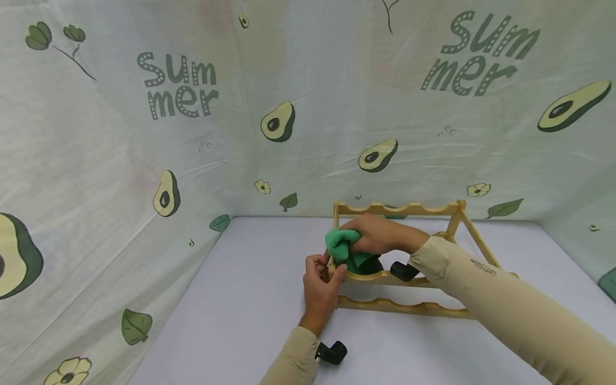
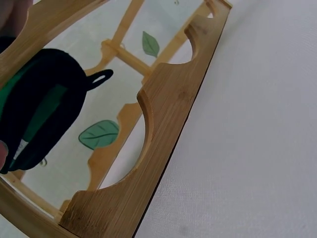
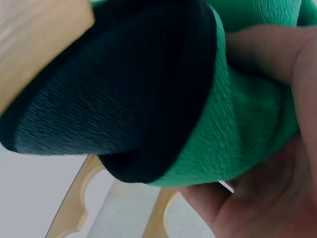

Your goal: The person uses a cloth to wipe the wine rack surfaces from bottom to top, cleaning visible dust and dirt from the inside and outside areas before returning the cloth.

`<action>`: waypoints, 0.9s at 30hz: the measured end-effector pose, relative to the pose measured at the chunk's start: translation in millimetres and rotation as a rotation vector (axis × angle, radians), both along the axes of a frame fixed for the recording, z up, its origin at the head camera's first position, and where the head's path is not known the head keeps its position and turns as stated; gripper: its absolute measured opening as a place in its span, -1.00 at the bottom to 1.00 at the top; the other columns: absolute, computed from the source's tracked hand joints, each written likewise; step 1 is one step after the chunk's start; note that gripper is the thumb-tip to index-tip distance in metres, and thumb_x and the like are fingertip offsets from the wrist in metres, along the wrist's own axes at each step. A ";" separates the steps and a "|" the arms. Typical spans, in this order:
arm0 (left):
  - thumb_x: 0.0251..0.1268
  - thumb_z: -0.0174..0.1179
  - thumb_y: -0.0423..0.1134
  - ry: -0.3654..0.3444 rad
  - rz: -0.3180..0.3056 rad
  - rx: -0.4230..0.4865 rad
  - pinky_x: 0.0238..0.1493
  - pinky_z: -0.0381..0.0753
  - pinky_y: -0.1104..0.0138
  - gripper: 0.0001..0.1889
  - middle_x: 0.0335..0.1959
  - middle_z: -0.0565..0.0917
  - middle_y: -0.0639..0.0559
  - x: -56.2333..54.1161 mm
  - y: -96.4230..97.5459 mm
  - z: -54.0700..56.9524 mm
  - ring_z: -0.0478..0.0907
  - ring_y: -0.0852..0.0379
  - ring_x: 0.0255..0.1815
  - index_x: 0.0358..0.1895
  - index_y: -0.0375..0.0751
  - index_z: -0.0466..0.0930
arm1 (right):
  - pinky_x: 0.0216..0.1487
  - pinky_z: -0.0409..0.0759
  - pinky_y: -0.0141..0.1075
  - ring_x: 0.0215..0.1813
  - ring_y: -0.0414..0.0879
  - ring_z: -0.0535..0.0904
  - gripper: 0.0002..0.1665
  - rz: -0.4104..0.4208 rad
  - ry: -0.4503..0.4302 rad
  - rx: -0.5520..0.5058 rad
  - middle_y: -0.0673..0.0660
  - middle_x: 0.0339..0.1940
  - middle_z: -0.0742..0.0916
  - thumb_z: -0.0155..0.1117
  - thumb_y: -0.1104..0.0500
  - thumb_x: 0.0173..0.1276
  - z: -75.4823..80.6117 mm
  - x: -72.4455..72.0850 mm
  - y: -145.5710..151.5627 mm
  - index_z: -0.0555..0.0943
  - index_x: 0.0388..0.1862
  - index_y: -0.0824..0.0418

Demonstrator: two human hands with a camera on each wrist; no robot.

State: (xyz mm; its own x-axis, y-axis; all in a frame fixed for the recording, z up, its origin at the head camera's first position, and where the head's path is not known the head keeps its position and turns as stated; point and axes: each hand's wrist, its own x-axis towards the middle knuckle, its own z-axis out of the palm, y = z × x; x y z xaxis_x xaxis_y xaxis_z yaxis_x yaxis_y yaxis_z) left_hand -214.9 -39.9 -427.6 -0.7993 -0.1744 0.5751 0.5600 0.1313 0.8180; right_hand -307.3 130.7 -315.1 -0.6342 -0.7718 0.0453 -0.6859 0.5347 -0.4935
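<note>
A light wooden rack (image 1: pixel 385 306) with scalloped rails stands on the white table. My left hand (image 1: pixel 320 289) grips the rack's near left corner, thumb on one side and curled fingers on the other. My right hand (image 1: pixel 377 233) reaches over the rack and holds a bunched cloth (image 1: pixel 339 243), green on one face and dark on the other, at the rack's left end. In the right wrist view, the cloth (image 3: pixel 213 148) lies between thumb and fingers, beside a wooden rail. The left wrist view shows the cloth (image 2: pixel 44 109) hanging behind the upper rail, with a small loop at its edge.
The white tabletop (image 1: pixel 240 299) extends to the left and in front of the rack. Behind and at both sides hangs a pale curtain (image 1: pixel 317 176) printed with avocados, leaves and lettering. A small black camera (image 1: pixel 332 353) sits on the left wrist, another (image 1: pixel 404 271) on the right.
</note>
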 end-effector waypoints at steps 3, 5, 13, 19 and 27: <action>0.18 0.37 -0.45 -0.011 -0.008 0.005 -0.59 0.30 0.46 -0.62 -0.56 0.57 0.08 0.5 -0.5 -0.9 0.29 0.35 -0.58 -0.16 -0.50 0.31 | -0.24 0.56 -0.25 -0.33 -0.24 0.56 -0.80 0.048 -0.055 0.020 -0.19 -0.34 0.68 0.35 0.14 0.34 2.2 3.4 0.1 0.70 -0.09 -0.11; 0.17 0.38 -0.46 -0.007 -0.010 0.004 -0.60 0.28 0.45 -0.61 -0.53 0.62 0.02 0.3 -0.6 -1.1 0.28 0.34 -0.58 -0.14 -0.50 0.31 | -0.21 0.55 -0.25 -0.29 -0.23 0.55 -0.81 0.081 -0.085 0.030 -0.19 -0.31 0.67 0.35 0.13 0.34 3.2 4.5 -0.1 0.69 -0.09 -0.11; 0.16 0.41 -0.44 -0.001 -0.009 0.004 -0.59 0.31 0.44 -0.59 -0.52 0.63 0.03 -0.5 -1.4 -1.0 0.30 0.32 -0.56 -0.13 -0.48 0.32 | -0.13 0.56 -0.22 -0.26 -0.22 0.56 -0.83 0.143 -0.123 0.011 -0.19 -0.27 0.68 0.39 0.11 0.33 2.1 1.5 -3.9 0.68 -0.10 -0.06; 0.15 0.43 -0.42 0.028 -0.023 0.010 -0.59 0.30 0.44 -0.60 -0.57 0.55 0.09 -2.3 -2.4 -1.4 0.29 0.33 -0.56 -0.13 -0.42 0.35 | -0.19 0.49 -0.26 -0.32 -0.23 0.48 -0.87 0.078 0.000 0.016 -0.17 -0.39 0.59 0.41 0.12 0.33 0.7 2.8 -12.8 0.59 -0.26 0.00; 0.16 0.42 -0.41 0.014 -0.019 0.003 -0.58 0.34 0.44 -0.59 -0.47 0.69 -0.03 -1.6 -2.7 -1.0 0.33 0.33 -0.55 -0.12 -0.52 0.36 | -0.18 0.47 -0.26 -0.32 -0.20 0.43 -0.82 0.054 0.078 0.062 -0.13 -0.39 0.56 0.44 0.15 0.28 1.2 -4.8 -22.1 0.56 -0.28 0.08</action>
